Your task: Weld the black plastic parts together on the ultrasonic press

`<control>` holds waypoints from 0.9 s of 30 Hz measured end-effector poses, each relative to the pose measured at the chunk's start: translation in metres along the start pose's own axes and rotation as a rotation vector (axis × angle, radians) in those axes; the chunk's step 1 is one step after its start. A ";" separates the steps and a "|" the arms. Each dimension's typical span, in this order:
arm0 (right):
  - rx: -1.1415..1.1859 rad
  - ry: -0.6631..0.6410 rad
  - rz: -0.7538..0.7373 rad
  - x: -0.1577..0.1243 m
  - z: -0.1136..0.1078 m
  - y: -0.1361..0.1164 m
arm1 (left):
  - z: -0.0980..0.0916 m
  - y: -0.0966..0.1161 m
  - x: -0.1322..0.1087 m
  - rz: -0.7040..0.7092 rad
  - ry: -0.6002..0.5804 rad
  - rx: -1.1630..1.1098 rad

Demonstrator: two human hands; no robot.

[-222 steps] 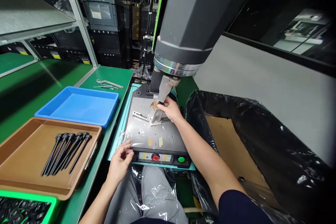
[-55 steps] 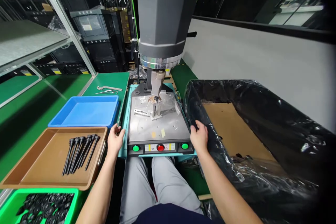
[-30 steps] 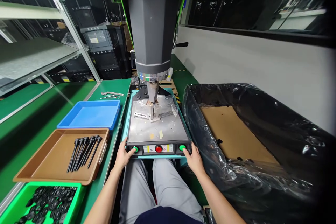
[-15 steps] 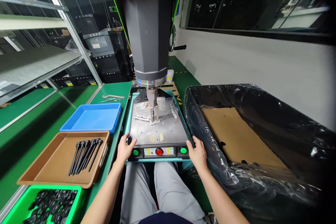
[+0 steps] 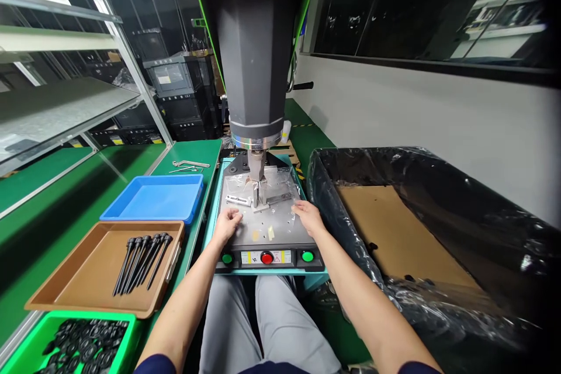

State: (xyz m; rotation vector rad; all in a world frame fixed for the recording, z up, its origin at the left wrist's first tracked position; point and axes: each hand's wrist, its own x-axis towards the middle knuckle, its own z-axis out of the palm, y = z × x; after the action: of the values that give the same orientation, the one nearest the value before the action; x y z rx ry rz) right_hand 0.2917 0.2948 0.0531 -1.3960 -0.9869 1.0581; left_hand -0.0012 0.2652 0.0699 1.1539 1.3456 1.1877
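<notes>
A small metal fixture [image 5: 259,196] stands upright on the grey machine plate [image 5: 263,225], directly under the press horn [image 5: 256,165], with clear film around it. The left hand [image 5: 227,224] rests flat on the plate, fingers loosely spread, holding nothing, just left and nearer than the fixture. The right hand [image 5: 308,216] lies likewise open on the plate's right side. Nearer, the front panel carries a red button [image 5: 266,258] between two green ones. Left on the counter [image 5: 70,187] sit a blue tray [image 5: 153,198] and a brown tray [image 5: 65,292] with black rods [image 5: 142,254]; right, a black-lined box [image 5: 438,228].
</notes>
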 end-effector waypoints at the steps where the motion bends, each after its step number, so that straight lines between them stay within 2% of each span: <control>1: 0.014 0.001 0.004 -0.003 -0.001 -0.002 | 0.001 0.004 -0.002 -0.006 -0.012 -0.009; 11: 0.174 0.027 0.060 -0.051 0.000 -0.043 | 0.002 0.046 -0.049 -0.023 -0.081 -0.087; 16: 0.201 0.039 0.042 -0.074 -0.004 -0.061 | 0.002 0.057 -0.075 -0.011 -0.055 -0.182; 20: 0.198 0.019 0.079 -0.111 -0.012 -0.051 | -0.005 0.041 -0.112 -0.064 -0.040 -0.226; 27: 0.208 -0.004 0.250 -0.196 -0.029 0.012 | -0.017 -0.020 -0.193 -0.205 0.012 -0.210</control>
State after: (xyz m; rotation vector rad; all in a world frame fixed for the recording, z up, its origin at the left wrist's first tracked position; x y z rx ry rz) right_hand 0.2690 0.0979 0.0574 -1.3677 -0.6932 1.3095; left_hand -0.0028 0.0705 0.0646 0.8401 1.2807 1.1570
